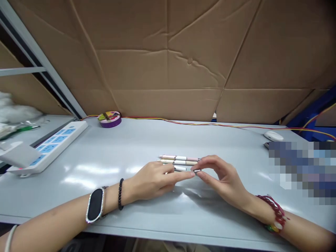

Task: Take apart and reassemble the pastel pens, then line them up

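My right hand [228,181] pinches a small silver ring-like piece [197,171] between thumb and fingertips, just above the table. My left hand [153,180] reaches in from the left with its index finger stretched out, its tip at the piece; the other fingers are loosely bent. Behind the hands, slim pens lie side by side: one with a pinkish barrel and white section [181,158], one cream and white [180,162], and a white one [180,168] partly hidden by my left hand.
The glossy grey table [131,213] reflects light. A white power strip [56,145] lies at the left, a round purple tin [110,120] at the back. Red and yellow wires [168,120] run along the cardboard wall [147,70]. A white earbud case-like object [273,136] sits at the right, near a blurred-out area.
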Demonstrator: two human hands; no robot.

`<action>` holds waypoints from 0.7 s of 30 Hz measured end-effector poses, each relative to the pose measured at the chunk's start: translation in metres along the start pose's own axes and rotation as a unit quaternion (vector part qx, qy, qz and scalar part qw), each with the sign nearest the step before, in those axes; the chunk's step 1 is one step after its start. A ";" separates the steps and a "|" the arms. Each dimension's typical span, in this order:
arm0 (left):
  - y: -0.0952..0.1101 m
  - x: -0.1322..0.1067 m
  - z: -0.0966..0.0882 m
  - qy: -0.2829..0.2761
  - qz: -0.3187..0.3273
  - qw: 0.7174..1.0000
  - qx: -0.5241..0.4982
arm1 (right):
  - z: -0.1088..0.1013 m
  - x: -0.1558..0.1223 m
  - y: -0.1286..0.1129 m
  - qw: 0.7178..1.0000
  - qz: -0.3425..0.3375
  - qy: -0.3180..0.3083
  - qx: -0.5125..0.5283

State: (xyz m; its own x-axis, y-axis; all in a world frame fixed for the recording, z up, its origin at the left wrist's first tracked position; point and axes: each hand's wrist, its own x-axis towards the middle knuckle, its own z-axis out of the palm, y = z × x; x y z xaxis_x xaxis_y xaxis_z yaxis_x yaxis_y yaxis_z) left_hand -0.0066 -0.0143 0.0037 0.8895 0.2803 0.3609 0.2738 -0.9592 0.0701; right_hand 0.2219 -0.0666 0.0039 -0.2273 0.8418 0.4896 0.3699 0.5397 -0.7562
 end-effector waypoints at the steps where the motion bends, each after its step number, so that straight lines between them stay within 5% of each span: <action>1: 0.000 0.000 0.000 -0.007 0.000 1.000 0.007 | 0.000 0.000 0.000 1.000 0.003 -0.004 0.008; 7: -0.001 0.002 -0.001 -0.005 -0.010 1.000 -0.009 | 0.003 0.000 0.005 1.000 -0.007 0.011 -0.015; 13: -0.003 0.002 -0.001 0.019 -0.012 0.999 -0.032 | -0.019 0.016 0.019 0.982 -0.025 0.038 -0.183; 16: -0.005 0.001 -0.002 0.045 0.007 0.998 -0.042 | -0.031 0.022 0.031 0.954 0.008 -0.017 -0.300; 21: -0.005 -0.003 -0.004 0.087 0.033 0.992 -0.084 | -0.031 0.020 0.047 0.935 0.029 -0.089 -0.343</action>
State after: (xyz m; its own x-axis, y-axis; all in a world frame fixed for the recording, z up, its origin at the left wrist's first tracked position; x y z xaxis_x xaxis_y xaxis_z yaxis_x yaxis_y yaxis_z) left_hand -0.0121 -0.0104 0.0057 0.8232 0.2202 0.5233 0.1396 -0.9719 0.1894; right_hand 0.2629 -0.0245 -0.0082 -0.3123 0.8909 0.3299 0.8632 0.4111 -0.2930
